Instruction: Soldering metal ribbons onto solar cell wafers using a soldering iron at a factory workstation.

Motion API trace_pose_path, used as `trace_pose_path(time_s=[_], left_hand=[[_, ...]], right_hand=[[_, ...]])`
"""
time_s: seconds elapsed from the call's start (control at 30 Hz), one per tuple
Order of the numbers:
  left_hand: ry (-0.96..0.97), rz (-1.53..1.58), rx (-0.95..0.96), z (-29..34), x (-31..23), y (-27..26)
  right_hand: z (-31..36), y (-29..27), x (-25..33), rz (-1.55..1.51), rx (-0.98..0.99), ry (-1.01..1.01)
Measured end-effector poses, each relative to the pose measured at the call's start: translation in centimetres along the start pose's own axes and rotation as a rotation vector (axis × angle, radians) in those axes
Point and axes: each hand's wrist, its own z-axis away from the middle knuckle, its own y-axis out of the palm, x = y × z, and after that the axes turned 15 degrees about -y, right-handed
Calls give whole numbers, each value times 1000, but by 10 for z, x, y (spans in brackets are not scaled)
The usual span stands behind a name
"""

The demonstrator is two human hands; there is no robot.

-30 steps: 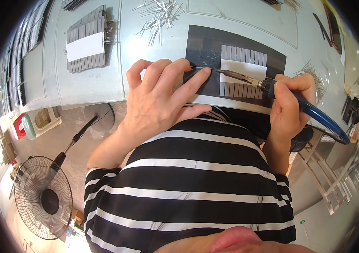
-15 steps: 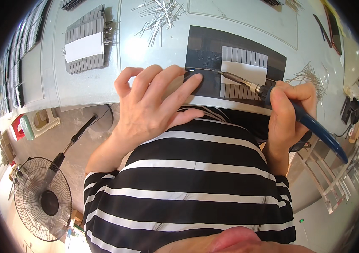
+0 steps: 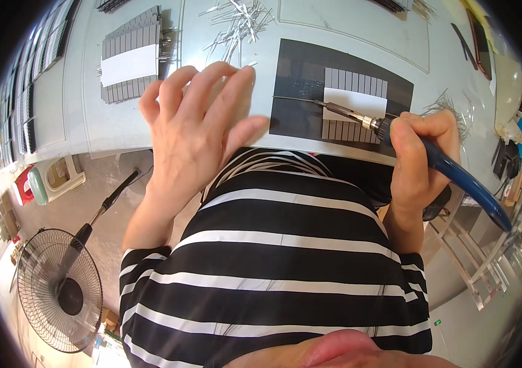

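My right hand [image 3: 423,144] grips a soldering iron [image 3: 469,184] by its blue handle. The iron's tip lies over the left edge of a grey slatted block with a white band [image 3: 354,92], close to a thin wire [image 3: 294,98] that sticks out leftward. This block rests on a dark mat [image 3: 301,67]. My left hand [image 3: 193,119] is raised left of the mat, fingers apart and thumb spread. Beside its index fingertip shows a small white piece [image 3: 250,64]; whether it touches the finger I cannot tell. Beyond it lies a pile of thin silvery strips [image 3: 239,27].
A stack of similar grey slatted blocks [image 3: 129,61] sits at the left. More thin wires [image 3: 451,113] lie right of the mat. A phone-like dark object [image 3: 480,43] is at the far right. Beside the table, a fan [image 3: 61,291] stands on the floor at the left.
My left hand has moved left and away from the wire's end, its fingers lifting off the mat. My right hand and the soldering iron have hardly moved.
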Motion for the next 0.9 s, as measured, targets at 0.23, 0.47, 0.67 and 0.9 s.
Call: trace_pose_path(time_s=[0.23, 0.47, 0.67, 0.9], left_hand=[[48, 79, -214, -21, 12, 8], [144, 247, -249, -39, -17, -4], [276, 404, 149, -49, -63, 14], [303, 339, 218, -43, -64, 15]], right_hand=[[10, -7, -10, -30, -151, 24], [18, -31, -22, -60, -341, -97], [28, -37, -25, 16, -363, -96], [39, -49, -28, 89, -394, -85]])
